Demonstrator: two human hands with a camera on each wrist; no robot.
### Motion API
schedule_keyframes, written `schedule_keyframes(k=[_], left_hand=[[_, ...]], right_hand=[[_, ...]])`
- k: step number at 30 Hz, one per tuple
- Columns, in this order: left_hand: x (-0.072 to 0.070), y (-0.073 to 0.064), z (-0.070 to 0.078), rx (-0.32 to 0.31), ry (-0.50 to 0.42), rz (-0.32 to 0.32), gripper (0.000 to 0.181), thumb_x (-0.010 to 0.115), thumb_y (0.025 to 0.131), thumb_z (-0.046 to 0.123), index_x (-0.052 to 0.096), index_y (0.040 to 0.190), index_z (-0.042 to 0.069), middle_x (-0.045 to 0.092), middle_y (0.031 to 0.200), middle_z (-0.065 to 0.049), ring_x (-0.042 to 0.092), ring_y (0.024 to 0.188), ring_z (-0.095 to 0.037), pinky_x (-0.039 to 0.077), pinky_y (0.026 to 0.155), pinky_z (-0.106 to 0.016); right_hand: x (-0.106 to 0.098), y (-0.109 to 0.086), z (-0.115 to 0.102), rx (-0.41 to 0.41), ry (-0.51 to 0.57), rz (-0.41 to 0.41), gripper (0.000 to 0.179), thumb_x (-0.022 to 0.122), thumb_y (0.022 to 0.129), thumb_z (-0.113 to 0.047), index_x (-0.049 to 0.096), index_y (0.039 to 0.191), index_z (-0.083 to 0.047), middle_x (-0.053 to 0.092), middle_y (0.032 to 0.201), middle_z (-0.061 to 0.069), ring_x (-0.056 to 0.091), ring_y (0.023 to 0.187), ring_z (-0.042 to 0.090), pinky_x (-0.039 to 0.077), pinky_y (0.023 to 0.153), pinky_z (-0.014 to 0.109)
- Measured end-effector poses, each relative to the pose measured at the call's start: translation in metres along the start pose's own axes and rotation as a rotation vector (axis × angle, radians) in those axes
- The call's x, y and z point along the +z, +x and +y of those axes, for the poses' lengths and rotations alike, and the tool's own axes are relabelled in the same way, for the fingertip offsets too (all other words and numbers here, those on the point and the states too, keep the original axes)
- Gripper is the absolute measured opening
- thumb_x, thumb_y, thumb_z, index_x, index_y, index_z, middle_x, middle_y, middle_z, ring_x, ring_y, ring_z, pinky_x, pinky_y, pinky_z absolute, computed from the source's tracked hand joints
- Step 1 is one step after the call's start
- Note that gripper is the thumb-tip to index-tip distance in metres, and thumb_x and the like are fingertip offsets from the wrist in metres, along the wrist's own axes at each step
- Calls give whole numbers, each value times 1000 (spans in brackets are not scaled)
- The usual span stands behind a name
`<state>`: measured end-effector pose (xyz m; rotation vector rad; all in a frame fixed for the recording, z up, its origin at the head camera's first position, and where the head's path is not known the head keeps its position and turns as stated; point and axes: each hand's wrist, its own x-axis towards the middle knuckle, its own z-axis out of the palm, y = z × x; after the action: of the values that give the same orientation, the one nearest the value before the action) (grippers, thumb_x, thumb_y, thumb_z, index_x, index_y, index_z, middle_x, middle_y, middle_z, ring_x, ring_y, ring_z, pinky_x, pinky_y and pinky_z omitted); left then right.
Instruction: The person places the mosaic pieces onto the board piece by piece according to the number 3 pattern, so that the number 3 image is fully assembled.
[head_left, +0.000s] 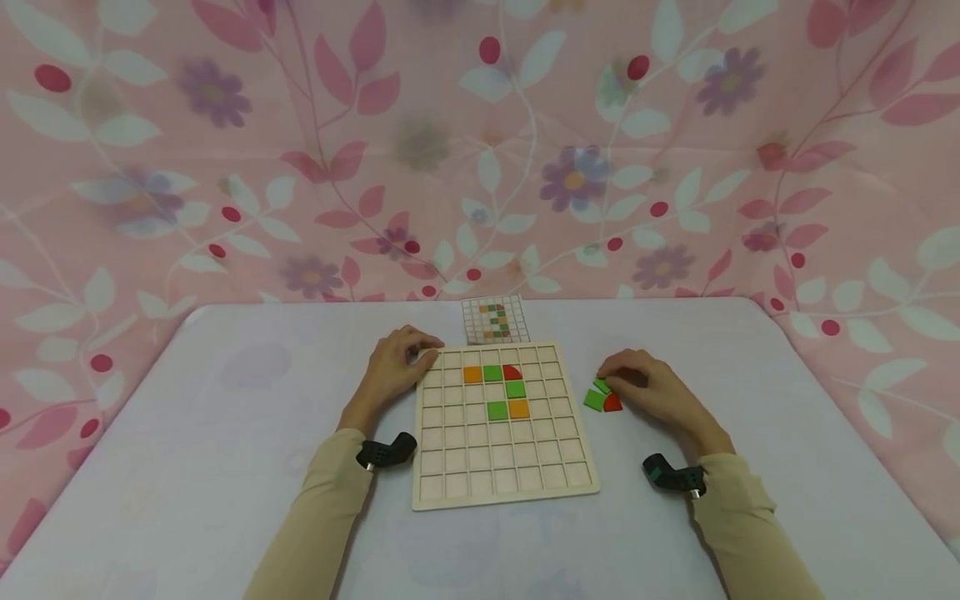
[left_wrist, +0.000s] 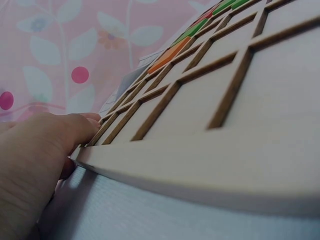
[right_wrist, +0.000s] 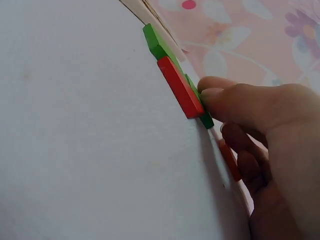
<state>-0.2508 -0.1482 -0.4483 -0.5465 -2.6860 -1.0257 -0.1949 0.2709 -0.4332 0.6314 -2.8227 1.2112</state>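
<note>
My left hand (head_left: 397, 362) grips the upper left corner of a pale wooden grid board (head_left: 480, 483), its thumb by the side edge. Orange, green and red tiles sit in several cells, among them an orange square (head_left: 472, 374) and a red quarter-round (head_left: 512, 372). Right of the board, my right hand (head_left: 652, 387) pinches a green tile (head_left: 602, 386) between thumb and finger, low over the table. Close by lie a green square (head_left: 594, 400) and a red quarter-round tile (head_left: 612, 402). An orange piece (right_wrist: 230, 160) shows behind the curled fingers in the right wrist view, partly hidden.
Behind the board's top edge lies a small printed pattern card (head_left: 495, 319) with coloured squares on a grid. The table has a white cover (head_left: 225, 467). A pink floral cloth (head_left: 450, 167) hangs along the back. Both wrists carry black devices (head_left: 387, 452).
</note>
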Motion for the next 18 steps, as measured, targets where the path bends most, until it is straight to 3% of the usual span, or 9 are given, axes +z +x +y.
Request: schedule_keyframes(k=[4, 9, 18], left_hand=[[0, -1, 0, -9, -1, 1, 14, 65, 89, 25, 73, 100, 21, 66, 98, -1, 53, 86, -18, 33, 79, -36], [-1, -3, 2, -9, -7, -12, 15, 65, 89, 25, 73, 100, 20, 66, 98, -2, 53, 86, -19, 33, 79, -36], [-1, 0, 2, 13, 7, 3, 15, 65, 88, 24, 73, 100, 20, 65, 96, -2, 52, 83, -18, 33, 77, -35]], right_hand=[[3, -4, 3, 3, 38, 10, 20, 57, 93, -12, 67, 105, -24, 59, 116, -4, 46, 109, 9, 33, 93, 18], [4, -9, 3, 3, 40, 3, 31, 57, 86, -1, 68, 107, -22, 59, 119, -2, 45, 112, 10, 31, 95, 20], [4, -7, -1, 5, -4, 5, 27, 63, 87, -7, 66, 109, -23, 56, 120, -2, 44, 115, 13, 30, 99, 28]])
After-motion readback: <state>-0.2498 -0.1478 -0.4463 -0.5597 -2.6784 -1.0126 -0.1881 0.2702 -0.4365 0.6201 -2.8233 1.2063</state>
